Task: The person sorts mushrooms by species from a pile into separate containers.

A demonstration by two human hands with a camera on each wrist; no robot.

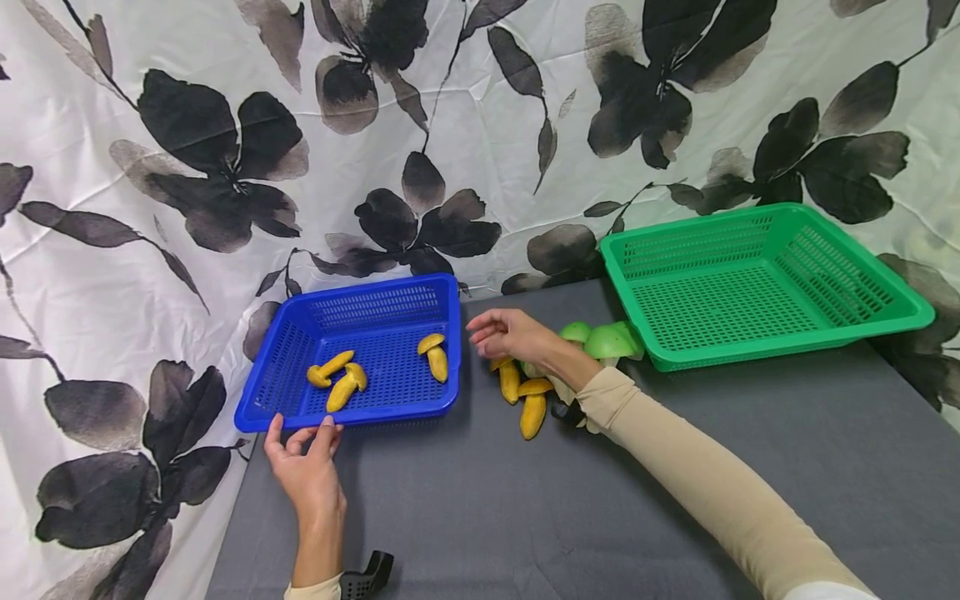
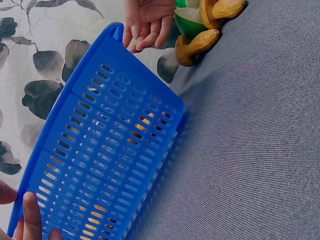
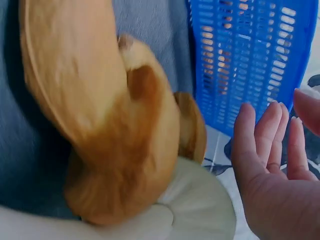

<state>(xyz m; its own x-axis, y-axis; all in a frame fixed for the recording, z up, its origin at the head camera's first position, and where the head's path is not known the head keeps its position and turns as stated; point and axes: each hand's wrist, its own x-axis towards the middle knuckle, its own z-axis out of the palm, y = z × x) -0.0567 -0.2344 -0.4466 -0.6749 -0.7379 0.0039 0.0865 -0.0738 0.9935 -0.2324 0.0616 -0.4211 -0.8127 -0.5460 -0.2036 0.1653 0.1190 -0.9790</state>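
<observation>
The blue basket [image 1: 352, 423] stands at the left, with three yellow mushrooms, one of them a mushroom [image 1: 433, 358] near its right wall. My left hand [image 1: 306, 467] holds the basket's front rim; the left wrist view shows fingers [image 2: 31, 215] against the outer wall and the thumb at the rim. Just past the basket's right side, my right hand [image 1: 513, 335] hovers with nothing in it, its fingers loosely bent. Below that hand lie more yellow mushrooms [image 1: 533, 410], seen large as a yellow mushroom [image 3: 75, 65] in the right wrist view. Green-capped mushrooms [image 1: 609, 342] lie behind the right wrist, partly hidden.
A green basket [image 1: 787, 340] with nothing in it stands at the back right. The table [image 1: 480, 517] has a grey cloth, and a floral curtain [image 1: 465, 117] hangs behind it. A black strap piece [image 1: 367, 575] shows on the left wrist.
</observation>
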